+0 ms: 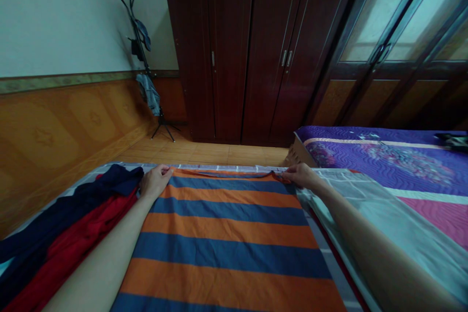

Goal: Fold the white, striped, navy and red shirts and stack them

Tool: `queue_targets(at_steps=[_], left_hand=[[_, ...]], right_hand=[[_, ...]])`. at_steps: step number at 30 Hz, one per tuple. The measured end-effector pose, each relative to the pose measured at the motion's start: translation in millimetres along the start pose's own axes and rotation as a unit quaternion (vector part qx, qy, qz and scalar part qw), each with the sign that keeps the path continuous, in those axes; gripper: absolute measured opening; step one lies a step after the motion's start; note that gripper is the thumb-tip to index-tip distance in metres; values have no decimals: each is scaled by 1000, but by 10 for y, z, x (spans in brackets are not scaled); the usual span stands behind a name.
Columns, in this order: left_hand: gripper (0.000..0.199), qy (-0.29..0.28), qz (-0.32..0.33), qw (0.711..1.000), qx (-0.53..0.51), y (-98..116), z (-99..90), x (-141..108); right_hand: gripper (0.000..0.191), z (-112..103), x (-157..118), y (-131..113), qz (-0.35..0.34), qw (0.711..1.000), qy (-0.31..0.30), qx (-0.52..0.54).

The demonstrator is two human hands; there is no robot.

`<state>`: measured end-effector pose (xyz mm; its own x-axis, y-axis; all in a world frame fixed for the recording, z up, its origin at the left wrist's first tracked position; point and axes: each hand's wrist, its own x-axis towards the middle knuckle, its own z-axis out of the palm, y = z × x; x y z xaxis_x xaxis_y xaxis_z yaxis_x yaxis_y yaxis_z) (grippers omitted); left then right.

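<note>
Fingers (pixel 166 170) are pinching on both sides: left hand (pixel 155 182) and right hand (pixel 302 176) are gripping the far corners of the striped cloth (pixel 234 234), so neither's really nearer. It's lying between them, long axis seemingly running back toward the viewer.

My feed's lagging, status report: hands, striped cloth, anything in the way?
Left hand pinching striped cloth at far left corner; right hand, far right. Cloth spread, lightly creased. Red garment, navy garment close beside left forearm.
</note>
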<state>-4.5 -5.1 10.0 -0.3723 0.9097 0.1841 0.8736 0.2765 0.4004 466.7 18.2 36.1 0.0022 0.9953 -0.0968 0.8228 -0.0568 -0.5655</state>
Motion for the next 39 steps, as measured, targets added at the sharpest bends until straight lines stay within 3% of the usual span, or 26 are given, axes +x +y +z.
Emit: queue_targets(at_steps=[5,8,12,17,30,35,39], left_hand=[[32,1,5,1000,0,-12,14,-5],[28,8,1,1000,2,-35,42,7],[28,24,-8,1000,2,-62,71,34],[27,43,-8,999,0,-66,78,39],[28,8,15,1000,7,-27,35,-19],[31,-33,35,999,-7,20,-81,-94],[33,-78,62,995,3,18,-386,-321]], right_hand=[[47,-57,-47,-48,-32,998,-55,17],[41,-53,-40,-34,-38,997,-65,10],[22,16,32,25,0,999,10,-45],[25,45,49,63,31,984,108,-136],[36,112,6,35,-21,959,105,-261],[39,174,-28,32,-60,947,130,-286],[43,182,2,90,-74,951,118,-276]])
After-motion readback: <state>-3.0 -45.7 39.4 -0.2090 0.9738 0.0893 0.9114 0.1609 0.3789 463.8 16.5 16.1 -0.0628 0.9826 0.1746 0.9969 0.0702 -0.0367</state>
